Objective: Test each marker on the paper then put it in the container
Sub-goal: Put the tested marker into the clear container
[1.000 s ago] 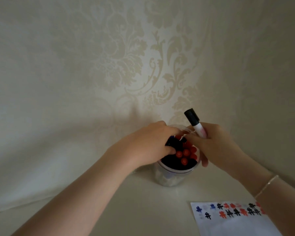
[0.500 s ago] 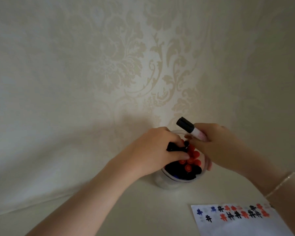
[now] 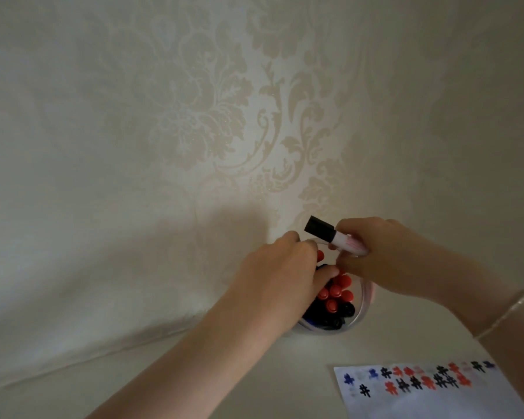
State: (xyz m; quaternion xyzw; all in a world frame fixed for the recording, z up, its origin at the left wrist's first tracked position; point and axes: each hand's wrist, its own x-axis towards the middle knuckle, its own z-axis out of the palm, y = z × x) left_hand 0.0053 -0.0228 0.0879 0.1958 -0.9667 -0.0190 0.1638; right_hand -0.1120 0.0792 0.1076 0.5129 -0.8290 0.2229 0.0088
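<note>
A clear round container (image 3: 362,316) stands on the table near the wall, packed with several upright markers with red caps (image 3: 335,291) and black caps (image 3: 345,309). My left hand (image 3: 280,281) reaches into the container from the left, its fingers curled among the marker tops and pinching a dark cap there. My right hand (image 3: 384,260) hovers over the container's far rim and grips a white marker with a black cap (image 3: 333,235), which points up and to the left. The white paper (image 3: 421,394) lies at the lower right.
The paper carries rows of black, red and blue test marks (image 3: 418,378). A patterned cream wall (image 3: 224,131) rises directly behind the container. A thin bracelet (image 3: 502,316) circles my right wrist. Pale table surface (image 3: 194,373) stretches to the left.
The marker in my right hand has tilted further to the left and lower. My left hand has pushed deeper among the marker tops. The view has shifted a little.
</note>
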